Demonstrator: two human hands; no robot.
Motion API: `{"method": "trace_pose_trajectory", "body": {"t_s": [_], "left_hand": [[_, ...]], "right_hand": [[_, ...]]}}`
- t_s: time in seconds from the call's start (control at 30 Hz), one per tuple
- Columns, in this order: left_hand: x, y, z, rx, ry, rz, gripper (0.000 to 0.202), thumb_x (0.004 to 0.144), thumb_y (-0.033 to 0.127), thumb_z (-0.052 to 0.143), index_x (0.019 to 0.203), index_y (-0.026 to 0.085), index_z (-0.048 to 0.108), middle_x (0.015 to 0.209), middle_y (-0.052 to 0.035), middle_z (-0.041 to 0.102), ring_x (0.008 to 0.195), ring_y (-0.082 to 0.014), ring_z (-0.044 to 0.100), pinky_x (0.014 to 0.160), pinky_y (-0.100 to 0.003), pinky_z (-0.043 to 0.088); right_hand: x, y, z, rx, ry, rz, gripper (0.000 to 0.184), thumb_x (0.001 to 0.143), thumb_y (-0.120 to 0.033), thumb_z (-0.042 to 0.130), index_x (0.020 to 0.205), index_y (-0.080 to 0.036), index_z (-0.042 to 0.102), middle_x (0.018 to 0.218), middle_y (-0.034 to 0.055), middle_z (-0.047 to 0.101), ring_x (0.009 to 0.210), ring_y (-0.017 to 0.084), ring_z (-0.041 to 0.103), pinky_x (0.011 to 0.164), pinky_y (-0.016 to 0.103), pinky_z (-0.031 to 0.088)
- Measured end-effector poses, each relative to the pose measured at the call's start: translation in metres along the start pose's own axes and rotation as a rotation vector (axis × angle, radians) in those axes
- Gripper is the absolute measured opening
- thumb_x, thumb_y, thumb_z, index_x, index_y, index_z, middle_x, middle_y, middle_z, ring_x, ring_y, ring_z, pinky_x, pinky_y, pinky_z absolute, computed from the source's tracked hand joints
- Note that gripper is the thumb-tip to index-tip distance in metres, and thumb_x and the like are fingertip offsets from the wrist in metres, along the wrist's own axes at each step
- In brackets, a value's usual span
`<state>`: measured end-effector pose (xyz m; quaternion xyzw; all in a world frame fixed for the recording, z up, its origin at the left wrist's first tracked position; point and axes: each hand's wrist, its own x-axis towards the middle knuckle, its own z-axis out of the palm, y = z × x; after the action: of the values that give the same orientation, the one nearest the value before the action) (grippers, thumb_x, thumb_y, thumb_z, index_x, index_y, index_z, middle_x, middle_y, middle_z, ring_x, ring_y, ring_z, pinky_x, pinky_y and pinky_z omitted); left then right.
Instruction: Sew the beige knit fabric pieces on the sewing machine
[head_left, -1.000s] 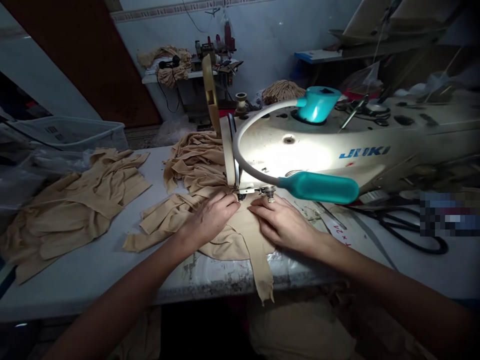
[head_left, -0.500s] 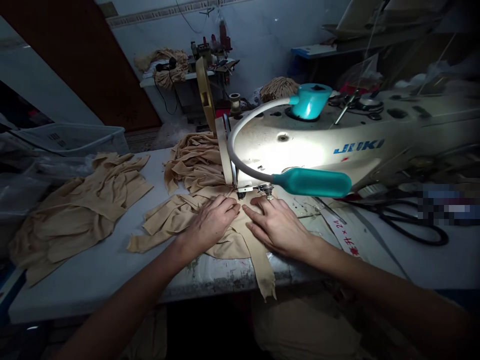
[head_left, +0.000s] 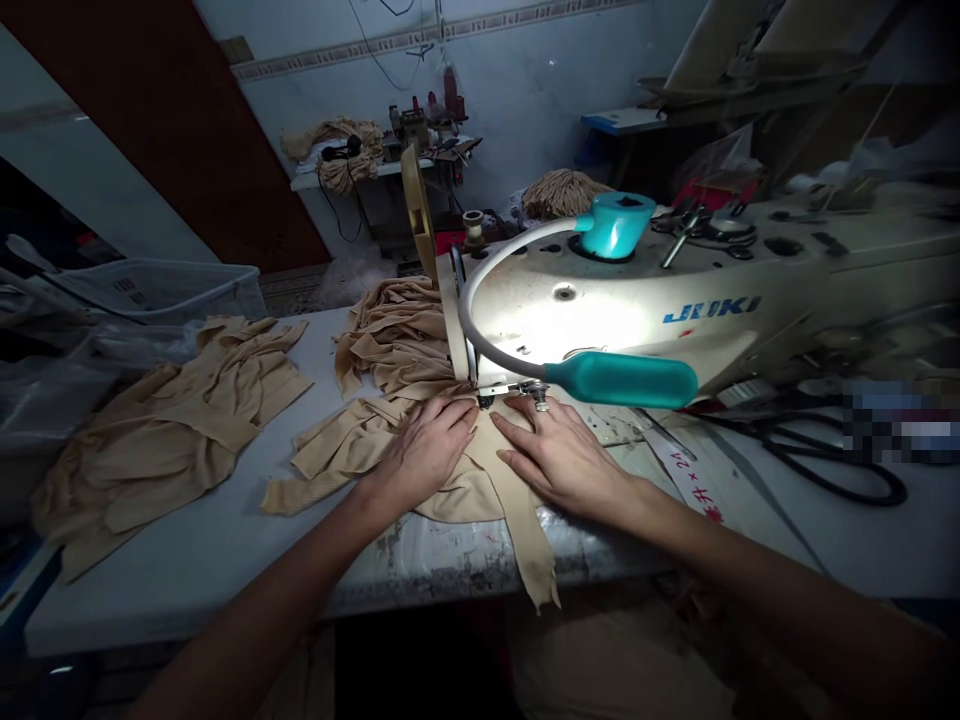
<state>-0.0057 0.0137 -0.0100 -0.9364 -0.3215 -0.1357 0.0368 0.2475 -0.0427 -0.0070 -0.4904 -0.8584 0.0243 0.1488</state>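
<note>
Tan knit fabric (head_left: pixel 459 497) lies beneath the presser foot (head_left: pixel 486 401) of a white sewing machine (head_left: pixel 600 300). My left hand (head_left: pixel 431 450) rests on the cloth just left of the foot, its fingers laid over it and close together. To the right, my right hand (head_left: pixel 562 455) presses down flat with fingers spread, partly behind the machine's round thread-tension part. Between the hands, a fabric strip (head_left: pixel 529 550) runs toward me and hangs over the table's front edge. The needle itself is too small to make out.
A teal gooseneck lamp (head_left: pixel 630 380) lights the sewing area. Tan fabric piles lie at the left (head_left: pixel 157 430) and behind the foot (head_left: pixel 397 335). Dark scissors (head_left: pixel 817 450) and a paper with red writing (head_left: pixel 694 485) lie right. A plastic bin (head_left: pixel 165 290) stands beyond the table.
The camera view has shifted a little, so the scene sits slightly lower. Both hands stay beside the presser foot on the fabric, with hardly any movement against the machine.
</note>
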Motion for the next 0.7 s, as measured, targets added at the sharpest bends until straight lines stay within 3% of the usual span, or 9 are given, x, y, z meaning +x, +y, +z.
{"method": "trace_pose_trajectory", "body": {"t_s": [0.17,0.37,0.47,0.53,0.6,0.7], "left_hand": [[0.002,-0.011,0.001,-0.109,-0.023,-0.042,0.043,0.114,0.028,0.042,0.155,0.022,0.054,0.155,-0.0071,0.06,0.144,-0.0284,0.049,0.116,-0.048,0.049],[0.003,-0.022,-0.019,-0.176,0.01,-0.015,0.038,0.114,0.032,0.045,0.145,0.023,0.063,0.143,-0.0082,0.068,0.138,-0.0274,0.058,0.115,-0.048,0.052],[0.002,-0.04,-0.028,-0.23,0.016,-0.025,0.035,0.114,0.031,0.044,0.14,0.023,0.067,0.138,-0.0084,0.07,0.131,-0.0248,0.064,0.11,-0.043,0.056],[-0.001,-0.046,-0.03,-0.204,-0.042,-0.02,0.036,0.114,0.031,0.043,0.142,0.024,0.064,0.143,-0.0085,0.067,0.133,-0.0257,0.062,0.109,-0.043,0.056],[-0.006,-0.038,-0.031,-0.106,-0.107,-0.027,0.037,0.114,0.028,0.041,0.145,0.023,0.062,0.145,-0.0095,0.065,0.135,-0.0281,0.058,0.108,-0.044,0.055],[-0.016,0.001,-0.035,0.051,-0.174,-0.111,0.032,0.112,0.028,0.047,0.138,0.018,0.063,0.132,-0.0123,0.067,0.123,-0.0279,0.062,0.097,-0.04,0.057]], "right_hand": [[-0.004,0.001,0.0,0.022,0.048,-0.005,0.041,0.11,-0.036,0.05,0.145,-0.02,0.064,0.149,0.0188,0.059,0.127,0.037,0.055,0.103,0.052,0.048],[-0.008,-0.003,0.001,0.069,0.139,-0.127,0.037,0.108,-0.022,0.05,0.143,-0.018,0.062,0.147,0.0156,0.064,0.13,0.034,0.055,0.107,0.052,0.046],[-0.008,-0.006,0.001,0.126,0.124,-0.175,0.037,0.108,-0.027,0.053,0.143,-0.017,0.062,0.131,0.0153,0.069,0.123,0.031,0.058,0.104,0.048,0.047],[-0.007,-0.004,0.001,0.131,0.104,-0.175,0.034,0.108,-0.03,0.054,0.138,-0.018,0.065,0.125,0.0148,0.069,0.118,0.03,0.058,0.1,0.046,0.047],[-0.005,0.004,-0.001,0.118,0.082,-0.166,0.029,0.108,-0.026,0.053,0.132,-0.02,0.068,0.125,0.0136,0.069,0.117,0.03,0.06,0.098,0.045,0.047],[0.001,0.028,-0.007,0.079,0.032,-0.113,0.028,0.104,-0.017,0.052,0.123,-0.022,0.071,0.118,0.0109,0.072,0.109,0.028,0.064,0.089,0.039,0.049]]}}
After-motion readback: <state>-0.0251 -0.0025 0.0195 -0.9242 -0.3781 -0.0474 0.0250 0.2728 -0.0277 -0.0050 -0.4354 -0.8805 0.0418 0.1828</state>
